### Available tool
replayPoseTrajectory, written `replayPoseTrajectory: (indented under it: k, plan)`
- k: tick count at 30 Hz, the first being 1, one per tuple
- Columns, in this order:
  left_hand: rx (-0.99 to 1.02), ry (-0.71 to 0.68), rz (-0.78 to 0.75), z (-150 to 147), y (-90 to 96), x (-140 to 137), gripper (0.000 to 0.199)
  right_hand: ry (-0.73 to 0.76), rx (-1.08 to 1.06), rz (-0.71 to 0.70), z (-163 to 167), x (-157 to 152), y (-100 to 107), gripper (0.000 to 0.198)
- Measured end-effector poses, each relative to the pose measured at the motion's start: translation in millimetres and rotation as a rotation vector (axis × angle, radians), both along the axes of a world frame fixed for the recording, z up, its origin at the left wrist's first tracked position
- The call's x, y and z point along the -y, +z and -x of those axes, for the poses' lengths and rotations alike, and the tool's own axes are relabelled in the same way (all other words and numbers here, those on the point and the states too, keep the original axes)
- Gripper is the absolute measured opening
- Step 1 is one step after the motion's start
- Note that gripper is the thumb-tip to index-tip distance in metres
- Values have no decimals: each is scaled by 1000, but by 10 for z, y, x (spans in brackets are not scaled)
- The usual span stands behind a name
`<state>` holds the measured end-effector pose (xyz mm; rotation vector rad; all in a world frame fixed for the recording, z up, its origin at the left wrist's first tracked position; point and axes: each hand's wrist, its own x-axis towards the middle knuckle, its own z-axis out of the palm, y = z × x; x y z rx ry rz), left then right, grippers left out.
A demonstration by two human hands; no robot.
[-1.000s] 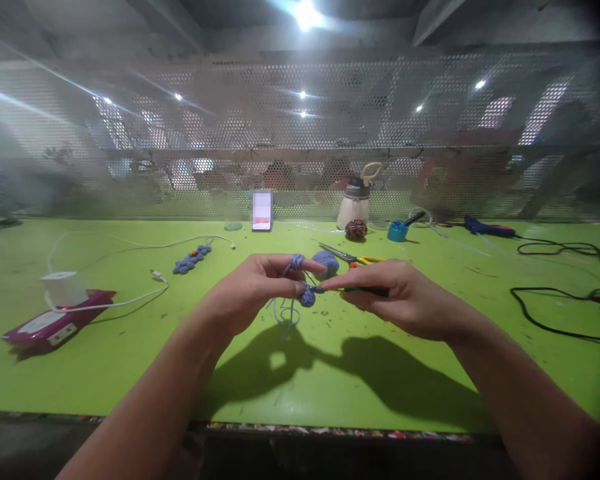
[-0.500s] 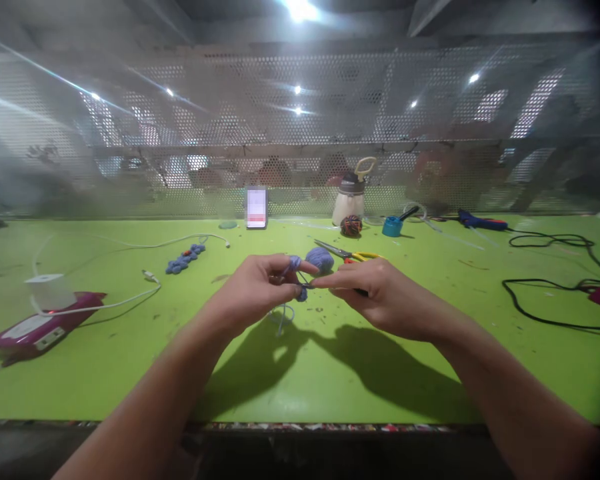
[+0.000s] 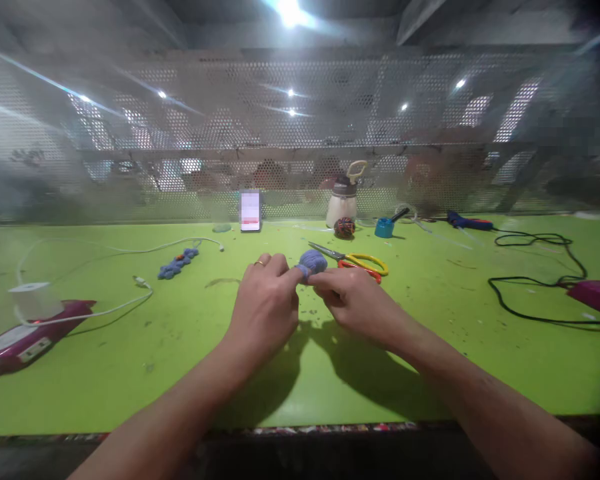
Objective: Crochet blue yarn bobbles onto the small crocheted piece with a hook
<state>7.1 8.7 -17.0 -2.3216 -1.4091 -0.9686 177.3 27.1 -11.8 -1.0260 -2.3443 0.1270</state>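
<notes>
Blue-violet yarn (image 3: 303,271) stretches between my two hands, just above the green table. My left hand (image 3: 267,300) is closed on it, back of the hand turned up and a ring on one finger. Facing it, my right hand (image 3: 347,293) pinches close to the yarn, its fingertips touching or nearly touching the left ones. The thin crochet hook in it is hidden by the fingers now. Right behind the fingertips lies a ball of the same yarn (image 3: 314,261). Scissors with yellow and red handles (image 3: 363,263) lie open beyond my right hand.
A crocheted blue strip (image 3: 179,264) lies left. A magenta power strip (image 3: 40,333) with a white charger and cable is at far left. At the back stand a phone (image 3: 251,211), a bottle (image 3: 343,203), a dark multicoloured yarn ball (image 3: 345,228), a blue pot (image 3: 384,228) and a glue gun (image 3: 467,221).
My left hand has rolled over, so its back now faces up and its fingers curl around the yarn. My right hand has shifted slightly left. The view has turned slightly right.
</notes>
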Motion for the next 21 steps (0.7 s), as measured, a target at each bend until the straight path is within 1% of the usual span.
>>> replayPoseTrajectory:
  k: [2, 3, 5, 7, 8, 9, 11, 13, 15, 16, 18, 19, 21]
  plan:
    - [-103, 76, -63, -31, -24, 27, 33, 19, -115, 45, 37, 2, -19, 31]
    - [-122, 100, -99, -44, -32, 38, 32, 39, -218, 114, 56, 0, -33, 29]
    - [-92, 110, -159, -60, -34, 48, 29, 75, -491, 362, 101, -9, -69, 25]
    - [69, 56, -156, -61, -17, 38, 29, 83, -769, 674, 153, -12, -108, 24]
    - [202, 10, -104, -53, 0, 26, 30, 80, -882, 769, 178, -10, -125, 27]
    - [361, -45, -10, -38, 23, 10, 33, 79, -962, 827, 202, -5, -139, 31]
    - [702, -163, 276, 14, 82, -27, 40, 80, -1043, 869, 232, 9, -157, 37]
    - [976, -273, 589, 92, 147, -61, 50, 101, -1036, 843, 231, 17, -161, 37]
    - [1131, -359, 782, 177, 205, -85, 55, 144, -951, 747, 197, 11, -156, 34]
    - [1160, -384, 842, 216, 227, -92, 55, 168, -887, 665, 171, 1, -152, 31]
    - [1159, -411, 908, 276, 258, -100, 53, 192, -723, 413, 111, -27, -144, 26]
    - [1144, -418, 921, 295, 265, -102, 51, 205, -640, 277, 83, -43, -143, 26]
    - [1114, -422, 923, 316, 270, -104, 48, 233, -485, 53, 36, -75, -147, 30]
